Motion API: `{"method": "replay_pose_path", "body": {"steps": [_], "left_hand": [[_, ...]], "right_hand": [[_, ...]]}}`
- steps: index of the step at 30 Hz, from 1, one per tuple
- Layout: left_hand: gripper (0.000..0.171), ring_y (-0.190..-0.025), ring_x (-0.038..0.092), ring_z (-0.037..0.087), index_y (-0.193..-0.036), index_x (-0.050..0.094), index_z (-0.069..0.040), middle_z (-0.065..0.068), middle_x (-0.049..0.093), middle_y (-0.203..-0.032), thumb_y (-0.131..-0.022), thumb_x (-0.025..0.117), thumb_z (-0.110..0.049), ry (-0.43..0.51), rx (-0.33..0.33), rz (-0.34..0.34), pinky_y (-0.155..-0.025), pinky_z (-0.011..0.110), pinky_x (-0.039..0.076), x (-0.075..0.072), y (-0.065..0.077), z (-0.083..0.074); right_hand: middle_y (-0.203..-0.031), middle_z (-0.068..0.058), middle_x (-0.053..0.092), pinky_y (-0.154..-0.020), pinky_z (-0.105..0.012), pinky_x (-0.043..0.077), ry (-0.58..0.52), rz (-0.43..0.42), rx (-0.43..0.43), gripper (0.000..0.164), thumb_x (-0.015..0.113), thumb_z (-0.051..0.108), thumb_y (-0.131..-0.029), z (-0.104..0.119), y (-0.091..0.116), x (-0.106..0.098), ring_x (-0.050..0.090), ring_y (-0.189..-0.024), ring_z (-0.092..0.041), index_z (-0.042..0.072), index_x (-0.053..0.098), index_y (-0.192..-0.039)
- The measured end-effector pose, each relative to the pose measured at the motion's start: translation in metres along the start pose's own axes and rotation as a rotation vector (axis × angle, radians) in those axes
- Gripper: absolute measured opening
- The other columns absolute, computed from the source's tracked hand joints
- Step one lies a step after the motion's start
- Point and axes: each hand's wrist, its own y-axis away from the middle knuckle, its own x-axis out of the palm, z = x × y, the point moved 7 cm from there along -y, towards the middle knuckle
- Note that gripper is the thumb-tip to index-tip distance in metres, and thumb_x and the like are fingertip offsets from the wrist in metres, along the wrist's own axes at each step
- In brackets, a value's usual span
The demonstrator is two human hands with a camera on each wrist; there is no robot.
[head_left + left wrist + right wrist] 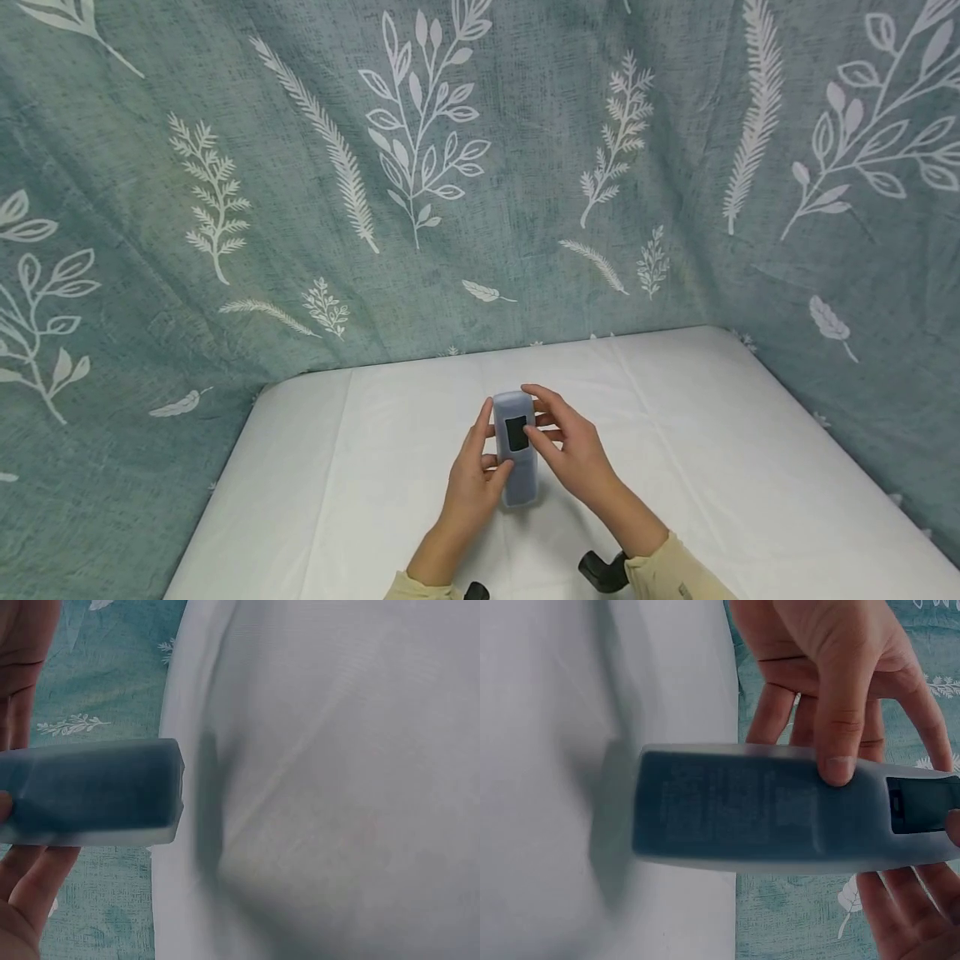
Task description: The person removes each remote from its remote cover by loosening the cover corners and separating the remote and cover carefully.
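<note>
Above the white table, both hands hold a remote control (517, 479) in a translucent bluish-grey sleeve. A dark rectangular cut-out (517, 433) lies in its upper half. Fingers of my left hand (472, 483) lie along the left side, with the thumb on the face below the cut-out. My right hand (573, 450) grips the right side, its thumb at the cut-out's edge. Faint blocks of print show through the sleeve on the remote control (727, 810) in the right wrist view. In the left wrist view, the lower end of the remote control (97, 791) juts out past both hands.
A white-covered table (390, 467) spreads underneath. Green curtain-like cloth (517, 167) with white leaf prints stands behind it and at both sides. Black wrist-worn pieces (603, 572) sit by the sleeves at the front.
</note>
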Motion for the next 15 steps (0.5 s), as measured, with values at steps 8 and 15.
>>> {"method": "replay_pose_path", "body": {"steps": [8, 15], "left_hand": [[0.097, -0.094, 0.074, 0.026, -0.161, 0.015, -0.026, 0.018, 0.053, -0.133, -0.088, 0.067, 0.01, -0.054, 0.046, -0.004, -0.078, 0.024, 0.06, 0.0031, 0.0012, 0.0011], [0.09, -0.099, 0.074, 0.026, -0.161, 0.019, -0.025, 0.017, 0.055, -0.135, -0.09, 0.071, -0.001, -0.008, 0.055, -0.007, -0.081, 0.026, 0.06, 0.0017, 0.0025, 0.0048]], "right_hand": [[-0.117, -0.004, 0.068, -0.075, -0.027, 0.061, 0.01, -0.035, -0.071, 0.048, 0.073, 0.008, -0.09, 0.0041, 0.0017, 0.0001, 0.071, -0.095, -0.019, 0.019, 0.058, -0.135], [-0.114, -0.001, 0.066, -0.076, -0.026, 0.061, 0.019, -0.027, -0.091, 0.045, 0.073, 0.005, -0.089, 0.0031, 0.0055, 0.0012, 0.071, -0.096, -0.019, 0.019, 0.06, -0.129]]}}
